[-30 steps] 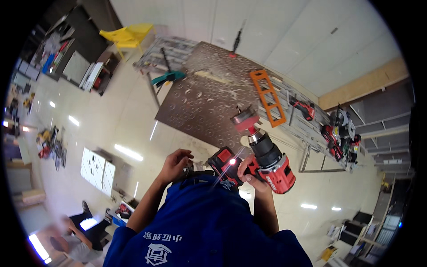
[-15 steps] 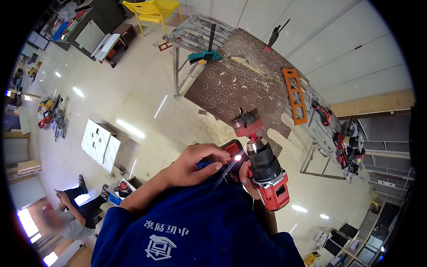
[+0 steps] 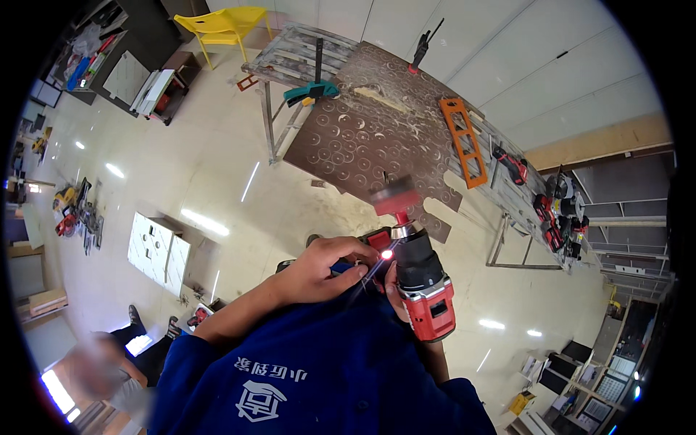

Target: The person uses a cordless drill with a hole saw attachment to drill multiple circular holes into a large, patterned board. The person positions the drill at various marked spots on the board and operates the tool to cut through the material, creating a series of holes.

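Observation:
My right hand point(image 3: 395, 291) is wrapped round the grip of a red and black cordless drill point(image 3: 428, 312), which points away from me with its lamp lit. In its chuck sits a red hole saw point(image 3: 396, 197), its toothed rim smeared by motion. My left hand point(image 3: 330, 268) hovers left of the drill with fingers bent and thumb apart. Its fingertips are close to the drill's dark red-edged base point(image 3: 378, 239); I cannot tell if they touch. Nothing shows between the thumb and fingers.
A brown board point(image 3: 341, 138) with many ring cuts and sawdust lies on a slatted bench, with a teal clamp point(image 3: 312, 91) and a dark clamp point(image 3: 420, 54) at its edges. An orange frame point(image 3: 464, 143) and power tools point(image 3: 558, 217) lie rightward. A person point(image 3: 109, 362) sits at lower left.
The hole saw's teeth were sharp before and are now blurred. My view has shifted, so the bench and board appear farther left. Both hands keep nearly the same pose.

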Demonstrator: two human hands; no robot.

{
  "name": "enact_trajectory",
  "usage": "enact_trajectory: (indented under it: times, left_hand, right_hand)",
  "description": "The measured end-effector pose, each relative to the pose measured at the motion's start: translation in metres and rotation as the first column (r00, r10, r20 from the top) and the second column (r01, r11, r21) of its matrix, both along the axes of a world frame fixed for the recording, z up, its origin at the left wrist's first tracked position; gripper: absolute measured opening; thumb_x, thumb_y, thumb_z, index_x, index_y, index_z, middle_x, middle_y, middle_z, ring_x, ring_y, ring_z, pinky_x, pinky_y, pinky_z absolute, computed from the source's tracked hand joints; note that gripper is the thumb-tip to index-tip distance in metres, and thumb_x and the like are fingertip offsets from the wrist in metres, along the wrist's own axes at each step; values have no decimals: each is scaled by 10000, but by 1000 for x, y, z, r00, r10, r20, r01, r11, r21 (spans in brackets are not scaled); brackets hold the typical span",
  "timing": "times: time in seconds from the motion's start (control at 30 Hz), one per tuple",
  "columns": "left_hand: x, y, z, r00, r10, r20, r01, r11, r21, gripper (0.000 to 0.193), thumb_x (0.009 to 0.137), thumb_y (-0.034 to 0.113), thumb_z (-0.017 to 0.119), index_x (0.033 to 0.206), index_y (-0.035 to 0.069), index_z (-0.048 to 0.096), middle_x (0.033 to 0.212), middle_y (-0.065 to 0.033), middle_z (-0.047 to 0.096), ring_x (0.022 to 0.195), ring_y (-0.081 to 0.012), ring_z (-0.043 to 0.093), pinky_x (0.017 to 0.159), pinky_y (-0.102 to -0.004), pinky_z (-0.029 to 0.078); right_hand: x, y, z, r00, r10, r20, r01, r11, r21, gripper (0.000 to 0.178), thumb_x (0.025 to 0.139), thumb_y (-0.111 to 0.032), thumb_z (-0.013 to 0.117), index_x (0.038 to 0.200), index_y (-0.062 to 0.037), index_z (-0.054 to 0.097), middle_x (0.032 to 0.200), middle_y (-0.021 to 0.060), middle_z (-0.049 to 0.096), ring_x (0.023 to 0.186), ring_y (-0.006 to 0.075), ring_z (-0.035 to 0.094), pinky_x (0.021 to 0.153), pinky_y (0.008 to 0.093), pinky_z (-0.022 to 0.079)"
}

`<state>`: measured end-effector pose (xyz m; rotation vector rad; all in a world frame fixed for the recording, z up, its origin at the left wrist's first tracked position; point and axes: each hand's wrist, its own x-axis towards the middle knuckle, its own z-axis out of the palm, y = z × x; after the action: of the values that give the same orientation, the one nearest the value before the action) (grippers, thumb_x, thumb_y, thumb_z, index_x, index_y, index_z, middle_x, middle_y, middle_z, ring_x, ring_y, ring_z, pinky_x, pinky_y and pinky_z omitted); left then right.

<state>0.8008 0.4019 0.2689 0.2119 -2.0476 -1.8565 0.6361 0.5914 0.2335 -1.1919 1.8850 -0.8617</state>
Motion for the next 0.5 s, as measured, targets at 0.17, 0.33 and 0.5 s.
enact_trajectory:
  times: [0.17,0.33,0.5]
  left_hand:
    - [-6,5,-2,988,-80,131,84,996,-25,477,831,88,665,1261,-19,490,1193,-165,587,1086,-289,589,950,-375,460]
    - [-12,19,-13,995,-38,95,29,995,100,831,778,148,731,1441,-17,259,1386,-169,446,1305,-262,431,1107,-418,313]
    - [-17,14,0,974,-122,188,98,987,129,819,752,152,757,1412,-15,302,1344,-184,487,1287,-248,460,1088,-379,348]
  right_hand:
    - [-1,-14,-20,939,-51,-339,-44,963,-265,429,758,-285,725,1140,-109,640,929,32,695,807,194,664,721,356,472]
    - [4,-44,-30,983,-44,-180,-35,910,-414,370,698,-256,725,1022,-92,653,983,86,659,782,277,661,651,386,496]
    - [11,-61,-9,994,-100,-43,65,863,-501,388,712,-163,727,1057,-29,610,834,136,656,660,302,658,581,350,513]
